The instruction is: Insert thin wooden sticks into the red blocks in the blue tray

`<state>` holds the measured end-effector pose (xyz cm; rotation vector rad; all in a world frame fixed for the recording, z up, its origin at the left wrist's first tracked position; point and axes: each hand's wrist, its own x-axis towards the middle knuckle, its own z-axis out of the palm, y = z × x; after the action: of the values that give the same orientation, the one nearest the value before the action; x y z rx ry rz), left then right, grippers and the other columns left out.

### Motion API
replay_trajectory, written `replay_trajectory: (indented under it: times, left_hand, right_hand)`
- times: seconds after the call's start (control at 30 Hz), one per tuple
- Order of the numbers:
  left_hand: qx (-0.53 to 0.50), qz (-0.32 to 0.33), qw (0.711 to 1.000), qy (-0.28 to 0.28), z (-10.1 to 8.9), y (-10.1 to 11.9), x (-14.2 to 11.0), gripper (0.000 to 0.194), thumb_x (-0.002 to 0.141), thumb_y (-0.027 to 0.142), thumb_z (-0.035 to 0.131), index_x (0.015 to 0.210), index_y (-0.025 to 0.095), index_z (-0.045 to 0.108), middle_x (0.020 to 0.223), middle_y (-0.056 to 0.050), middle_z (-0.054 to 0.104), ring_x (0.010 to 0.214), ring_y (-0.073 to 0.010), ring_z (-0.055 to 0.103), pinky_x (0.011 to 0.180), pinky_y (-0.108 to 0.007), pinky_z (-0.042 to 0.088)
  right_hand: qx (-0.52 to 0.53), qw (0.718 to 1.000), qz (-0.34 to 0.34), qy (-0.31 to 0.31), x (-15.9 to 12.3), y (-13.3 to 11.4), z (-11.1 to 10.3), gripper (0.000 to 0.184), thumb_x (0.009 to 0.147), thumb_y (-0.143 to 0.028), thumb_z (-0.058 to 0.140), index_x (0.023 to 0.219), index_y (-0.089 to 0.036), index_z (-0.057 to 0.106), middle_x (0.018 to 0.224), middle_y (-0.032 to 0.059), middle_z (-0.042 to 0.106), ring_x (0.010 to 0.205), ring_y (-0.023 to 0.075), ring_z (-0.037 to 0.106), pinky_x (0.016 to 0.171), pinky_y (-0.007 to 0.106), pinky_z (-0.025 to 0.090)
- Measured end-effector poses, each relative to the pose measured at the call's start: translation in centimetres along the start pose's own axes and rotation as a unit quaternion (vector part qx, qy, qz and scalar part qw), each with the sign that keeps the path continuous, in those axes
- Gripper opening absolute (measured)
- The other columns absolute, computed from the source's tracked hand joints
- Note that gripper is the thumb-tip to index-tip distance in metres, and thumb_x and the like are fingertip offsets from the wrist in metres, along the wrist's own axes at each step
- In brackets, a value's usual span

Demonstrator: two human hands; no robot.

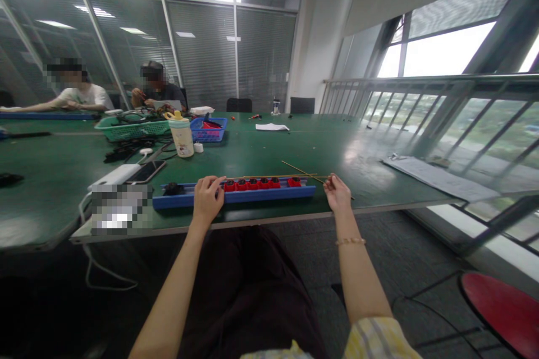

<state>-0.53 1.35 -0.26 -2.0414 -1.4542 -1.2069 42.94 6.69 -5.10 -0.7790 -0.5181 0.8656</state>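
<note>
A long blue rail lies along the table's near edge, with several red blocks with dark tops in its channel. One more red block sits apart toward the right end, and a black piece is at the left end. My left hand is closed over the rail, fingertips beside the leftmost red block. Off the rail's right end, my right hand pinches a thin yellowish rod that runs behind the rail. A second thin rod crosses it at a slant.
Left of the rail are a phone, a white power bank and cables. Beyond stand a cream bottle, a green basket and a blue basket. Papers lie at right. Two people sit far left. A red stool is lower right.
</note>
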Motion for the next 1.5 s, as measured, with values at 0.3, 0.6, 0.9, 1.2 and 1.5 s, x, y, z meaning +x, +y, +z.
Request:
replay_trajectory:
  times: [0.3,0.6,0.9,1.2,1.5]
  left_hand:
    - [-0.004,-0.004,1.000,-0.001,-0.1,0.2,0.0,0.035,0.090,0.021,0.045,0.116,0.022,0.068,0.107,-0.010,0.062,0.102,-0.0265,0.054,0.095,-0.042,0.046]
    - [-0.046,0.005,0.999,-0.013,0.0,0.0,0.1,0.036,0.088,0.018,0.044,0.118,0.023,0.065,0.119,-0.008,0.066,0.113,-0.0255,0.057,0.103,-0.044,0.045]
    - [-0.049,0.013,0.999,-0.002,0.0,0.0,0.1,0.034,0.090,0.019,0.044,0.116,0.021,0.065,0.120,-0.008,0.067,0.113,-0.0248,0.057,0.104,-0.043,0.045]
    - [-0.042,0.004,0.999,-0.004,-0.1,0.1,0.2,0.035,0.089,0.019,0.044,0.116,0.022,0.065,0.119,-0.009,0.065,0.113,-0.0257,0.056,0.103,-0.044,0.044]
    - [-0.039,0.012,0.999,0.000,0.2,-0.1,0.1,0.034,0.090,0.019,0.044,0.116,0.020,0.066,0.118,-0.009,0.066,0.112,-0.0251,0.055,0.103,-0.043,0.045]
  right_hand:
    - [-0.018,1.000,-0.022,0.010,0.0,0.6,0.3,0.031,0.076,-0.043,0.077,0.089,-0.023,0.057,0.064,-0.0067,0.064,0.054,0.0072,0.061,0.055,0.019,0.053]
    - [-0.022,0.996,-0.080,0.038,0.2,0.3,0.3,0.032,0.078,-0.048,0.073,0.085,-0.022,0.054,0.063,-0.0065,0.061,0.055,0.0079,0.061,0.057,0.021,0.055]
    - [0.025,0.984,-0.130,0.122,1.1,0.7,-0.2,0.022,0.082,-0.039,0.065,0.085,-0.023,0.050,0.067,-0.0028,0.065,0.058,0.0105,0.062,0.060,0.025,0.054]
    - [-0.128,0.943,-0.243,0.189,0.5,1.0,-0.3,0.019,0.087,-0.042,0.052,0.091,-0.025,0.046,0.067,-0.0036,0.061,0.053,0.0128,0.059,0.055,0.027,0.049]
    - [-0.215,0.928,-0.230,0.200,-0.4,0.7,0.1,0.029,0.080,-0.035,0.061,0.100,-0.022,0.045,0.075,-0.0028,0.060,0.061,0.0136,0.063,0.065,0.028,0.053]
